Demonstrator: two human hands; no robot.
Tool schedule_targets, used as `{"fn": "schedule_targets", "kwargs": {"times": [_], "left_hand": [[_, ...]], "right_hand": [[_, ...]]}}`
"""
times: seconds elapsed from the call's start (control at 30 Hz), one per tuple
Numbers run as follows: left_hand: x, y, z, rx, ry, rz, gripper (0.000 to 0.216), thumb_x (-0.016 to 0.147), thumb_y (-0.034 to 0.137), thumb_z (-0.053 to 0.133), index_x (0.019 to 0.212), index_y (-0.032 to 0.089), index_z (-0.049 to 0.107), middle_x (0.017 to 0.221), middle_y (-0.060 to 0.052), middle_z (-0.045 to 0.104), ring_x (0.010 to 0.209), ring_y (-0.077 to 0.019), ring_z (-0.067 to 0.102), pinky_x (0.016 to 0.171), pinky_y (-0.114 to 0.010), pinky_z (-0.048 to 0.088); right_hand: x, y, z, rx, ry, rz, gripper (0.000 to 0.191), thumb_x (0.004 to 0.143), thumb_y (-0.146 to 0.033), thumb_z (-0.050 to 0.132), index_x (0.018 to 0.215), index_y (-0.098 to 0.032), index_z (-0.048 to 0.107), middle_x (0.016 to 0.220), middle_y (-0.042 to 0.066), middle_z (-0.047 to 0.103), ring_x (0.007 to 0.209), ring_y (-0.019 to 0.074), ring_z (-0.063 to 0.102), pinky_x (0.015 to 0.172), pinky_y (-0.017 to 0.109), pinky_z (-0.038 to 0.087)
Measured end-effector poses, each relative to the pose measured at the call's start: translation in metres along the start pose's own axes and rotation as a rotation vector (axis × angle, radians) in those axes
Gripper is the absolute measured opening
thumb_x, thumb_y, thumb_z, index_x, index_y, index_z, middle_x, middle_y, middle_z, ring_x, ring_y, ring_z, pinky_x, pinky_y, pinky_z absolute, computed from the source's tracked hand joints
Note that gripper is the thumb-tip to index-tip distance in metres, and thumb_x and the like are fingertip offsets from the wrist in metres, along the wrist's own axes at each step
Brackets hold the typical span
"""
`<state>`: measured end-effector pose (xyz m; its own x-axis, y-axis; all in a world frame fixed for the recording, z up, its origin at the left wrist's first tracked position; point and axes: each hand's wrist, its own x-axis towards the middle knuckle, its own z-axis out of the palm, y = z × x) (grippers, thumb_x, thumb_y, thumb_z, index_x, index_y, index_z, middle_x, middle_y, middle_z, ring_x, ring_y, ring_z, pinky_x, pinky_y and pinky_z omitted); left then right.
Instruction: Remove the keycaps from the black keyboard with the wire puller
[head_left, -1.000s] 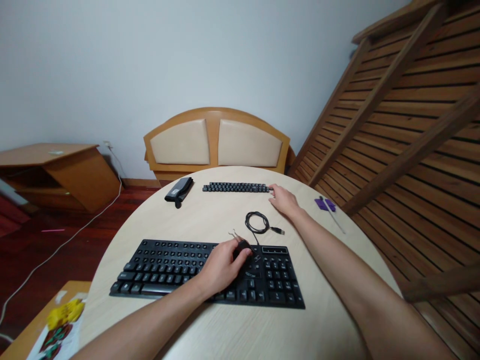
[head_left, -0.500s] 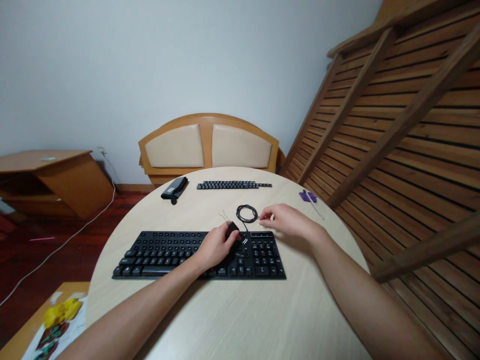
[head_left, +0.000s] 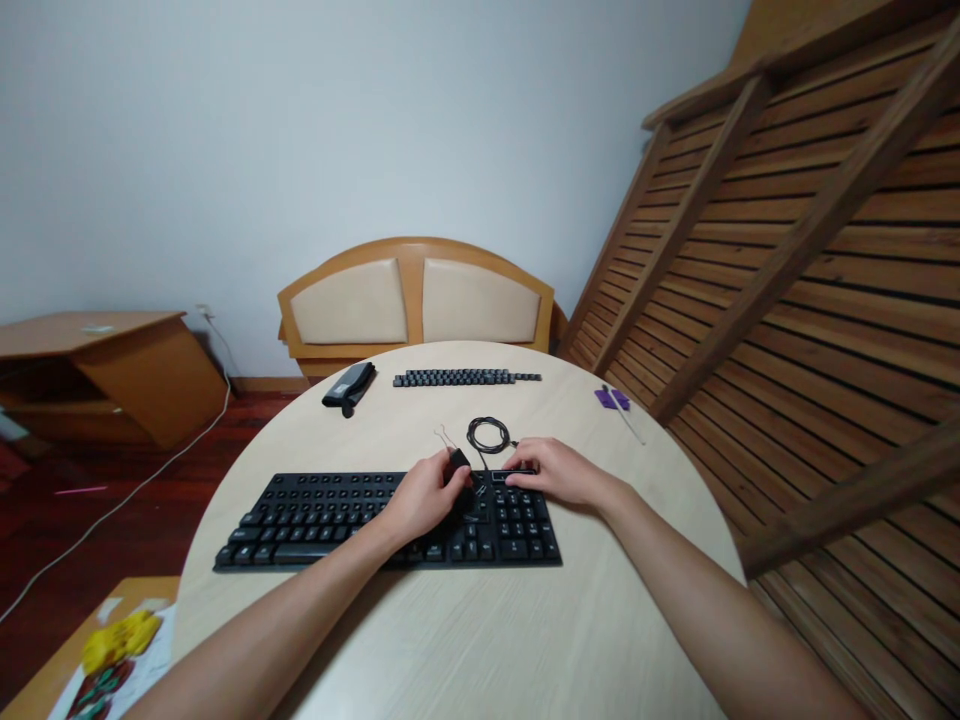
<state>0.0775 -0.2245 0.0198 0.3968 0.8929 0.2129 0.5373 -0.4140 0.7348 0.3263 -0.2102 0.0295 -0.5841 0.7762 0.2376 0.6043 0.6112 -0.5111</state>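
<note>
A black keyboard (head_left: 315,515) lies on the round pale table (head_left: 480,640) in front of me. My left hand (head_left: 424,495) rests over its right-middle keys, fingers curled round a small black keycap puller (head_left: 455,459) whose wire loops stick up behind it. My right hand (head_left: 551,470) lies on the keyboard's top right corner by the number pad, fingers bent down onto the edge. A coiled black cable (head_left: 489,435) sits just behind the hands. A row of loose black keycaps (head_left: 461,378) lies at the table's far side.
A dark folded pouch (head_left: 349,385) lies at the far left of the table, a purple tool (head_left: 611,398) at the far right. A wooden chair back (head_left: 416,300) stands behind the table. Slatted wooden frame (head_left: 787,260) leans on the right; a low cabinet (head_left: 97,370) on the left.
My right hand drew back from the far row of keycaps to the keyboard's top right corner. My left hand stayed on the keyboard with the puller.
</note>
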Motion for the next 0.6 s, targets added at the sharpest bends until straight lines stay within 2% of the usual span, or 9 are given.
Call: {"fn": "schedule_targets", "kwargs": {"times": [0.17, 0.33, 0.6], "left_hand": [[-0.002, 0.0, -0.009, 0.014, 0.042, 0.01, 0.028, 0.095, 0.037, 0.048, 0.086, 0.017, 0.065, 0.083, -0.005, 0.072, 0.075, -0.0207, 0.065, 0.071, -0.03, 0.047], [-0.003, -0.002, -0.01, 0.063, 0.006, 0.058, 0.024, 0.094, 0.035, 0.049, 0.086, 0.017, 0.064, 0.079, -0.004, 0.07, 0.07, -0.0192, 0.063, 0.067, -0.028, 0.045], [-0.002, -0.002, -0.01, -0.022, -0.032, 0.097, 0.026, 0.094, 0.035, 0.05, 0.084, 0.016, 0.064, 0.077, -0.002, 0.068, 0.072, -0.0176, 0.061, 0.069, -0.027, 0.045]], "right_hand": [[0.008, -0.006, 0.014, -0.013, 0.032, -0.08, 0.016, 0.09, -0.033, 0.065, 0.097, -0.022, 0.074, 0.093, 0.004, 0.071, 0.089, 0.0185, 0.064, 0.082, 0.03, 0.046], [0.01, -0.009, 0.02, -0.044, 0.054, -0.097, 0.016, 0.091, -0.032, 0.064, 0.1, -0.023, 0.073, 0.095, 0.004, 0.071, 0.092, 0.0193, 0.063, 0.083, 0.031, 0.047], [0.009, -0.012, 0.023, -0.077, 0.081, -0.169, 0.014, 0.092, -0.026, 0.06, 0.1, -0.023, 0.071, 0.1, 0.004, 0.07, 0.096, 0.0196, 0.061, 0.088, 0.034, 0.046]]}}
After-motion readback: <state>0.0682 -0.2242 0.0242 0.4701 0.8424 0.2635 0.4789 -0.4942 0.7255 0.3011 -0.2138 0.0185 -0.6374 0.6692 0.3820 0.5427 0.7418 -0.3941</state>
